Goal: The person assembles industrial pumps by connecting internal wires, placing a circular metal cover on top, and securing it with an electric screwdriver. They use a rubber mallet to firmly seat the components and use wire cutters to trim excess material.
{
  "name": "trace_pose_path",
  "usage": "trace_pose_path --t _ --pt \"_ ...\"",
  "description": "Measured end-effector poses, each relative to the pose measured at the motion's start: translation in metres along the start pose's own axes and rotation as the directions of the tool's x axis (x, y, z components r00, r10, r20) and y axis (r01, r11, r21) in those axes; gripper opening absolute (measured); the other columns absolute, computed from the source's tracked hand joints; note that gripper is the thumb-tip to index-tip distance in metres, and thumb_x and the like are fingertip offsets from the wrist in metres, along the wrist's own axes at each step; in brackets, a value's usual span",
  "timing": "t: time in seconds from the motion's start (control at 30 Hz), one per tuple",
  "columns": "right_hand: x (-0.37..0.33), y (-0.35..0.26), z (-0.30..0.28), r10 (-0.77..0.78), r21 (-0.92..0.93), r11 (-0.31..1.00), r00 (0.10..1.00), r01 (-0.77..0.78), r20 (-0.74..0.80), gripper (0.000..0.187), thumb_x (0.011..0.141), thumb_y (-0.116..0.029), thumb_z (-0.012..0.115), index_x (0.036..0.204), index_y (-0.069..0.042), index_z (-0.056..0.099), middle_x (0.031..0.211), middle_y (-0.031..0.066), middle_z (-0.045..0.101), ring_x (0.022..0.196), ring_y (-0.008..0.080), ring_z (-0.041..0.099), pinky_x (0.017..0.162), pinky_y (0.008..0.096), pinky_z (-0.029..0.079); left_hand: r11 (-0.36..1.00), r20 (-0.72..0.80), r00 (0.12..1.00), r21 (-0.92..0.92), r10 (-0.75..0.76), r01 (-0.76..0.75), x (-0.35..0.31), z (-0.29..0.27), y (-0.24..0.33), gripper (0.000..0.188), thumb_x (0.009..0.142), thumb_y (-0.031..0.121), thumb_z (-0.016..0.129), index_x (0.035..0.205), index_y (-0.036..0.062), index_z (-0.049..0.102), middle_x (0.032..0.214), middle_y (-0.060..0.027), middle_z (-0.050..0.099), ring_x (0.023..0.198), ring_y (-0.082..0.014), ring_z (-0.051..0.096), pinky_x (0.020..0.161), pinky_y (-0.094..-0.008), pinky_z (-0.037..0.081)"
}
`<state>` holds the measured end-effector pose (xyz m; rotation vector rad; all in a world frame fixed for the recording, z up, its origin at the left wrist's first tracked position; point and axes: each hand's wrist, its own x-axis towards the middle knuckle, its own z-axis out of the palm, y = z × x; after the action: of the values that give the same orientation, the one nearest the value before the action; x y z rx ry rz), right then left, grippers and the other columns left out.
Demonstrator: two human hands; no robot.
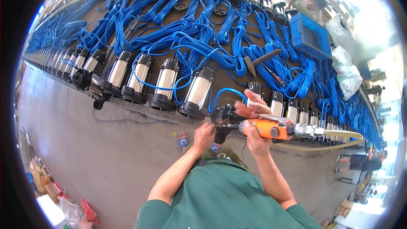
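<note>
The left hand has its fingers curled in, the fingertips close by the tip of the driver, just beside a black pump end; whether they pinch a small screw or only steady something, I cannot tell. The right hand holds an orange power driver, the thumb along its near side and the blurred fingers spread out on the far side, so the grip looks loose. The driver lies level, its tip pointing left at the pump end, which sits at the near edge of the bench. Whether tip and pump touch is too small to tell.

The step in hand looks like lining up the driver to turn a fastener at that end. The move calls for the right fingers to close round the body, the tip held straight, and the left fingertips kept clear of the turning bit.

A pale hose runs off to the right from the driver's back. Silver-and-black pumps stand along the edge on both sides. Behind them lie coiled blue cords, a hammer and a blue crate, with a co-worker beyond.
</note>
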<state>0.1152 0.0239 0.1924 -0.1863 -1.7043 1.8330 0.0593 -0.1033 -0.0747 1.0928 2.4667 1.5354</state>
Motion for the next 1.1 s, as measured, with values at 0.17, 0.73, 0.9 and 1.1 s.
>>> trace_pose_path --t 0.17,0.73,0.9,1.1 --pt "-0.01 0.046 -0.005 0.027 -0.057 0.998 0.986 -0.018 0.163 0.041 0.092 0.005 0.06 0.133 0.0 0.051 0.118 0.0154 0.066 0.082 0.0124 0.065 0.074 0.027 0.056 1.0 -0.057 0.998 0.005 0.015 -0.015 -0.005 -0.001 0.003 0.015 0.086 0.009 0.072 0.101 0.006 0.072 0.09 -0.0102 0.067 0.082 -0.0318 0.068 0.07 -0.0425 0.056" --pt "-0.005 0.061 -0.007 0.106 -0.015 0.994 0.986 -0.105 0.129 0.027 0.088 0.005 0.063 0.115 -0.001 0.063 0.098 0.0061 0.068 0.085 0.0092 0.064 0.072 0.0239 0.053 0.996 -0.057 0.995 0.03 0.08 -0.078 -0.008 0.003 0.004 0.016 0.083 0.006 0.074 0.098 0.002 0.072 0.095 -0.0124 0.071 0.085 -0.0334 0.069 0.073 -0.0423 0.057" --pt "0.006 0.022 -0.006 0.119 0.066 0.989 0.97 -0.135 0.212 0.042 0.085 0.006 0.06 0.126 0.0 0.063 0.1 0.0093 0.07 0.089 0.0099 0.065 0.079 0.0266 0.054 0.998 -0.032 0.999 0.056 0.019 -0.017 -0.005 -0.002 0.01 0.017 0.083 0.006 0.073 0.1 0.0018 0.072 0.093 -0.0121 0.071 0.082 -0.0335 0.07 0.072 -0.0428 0.057" --pt "0.014 -0.036 -0.069 -0.044 0.128 0.991 0.999 0.046 -0.019 0.037 0.085 0.002 0.063 0.122 0.004 0.062 0.097 0.0131 0.07 0.074 0.0092 0.064 0.069 0.0231 0.053 0.991 -0.153 0.981 0.04 -0.121 0.128 0.082 -0.1 0.112 0.015 0.088 0.006 0.074 0.101 -0.0014 0.072 0.094 -0.0143 0.073 0.078 -0.0252 0.071 0.072 -0.0368 0.057"
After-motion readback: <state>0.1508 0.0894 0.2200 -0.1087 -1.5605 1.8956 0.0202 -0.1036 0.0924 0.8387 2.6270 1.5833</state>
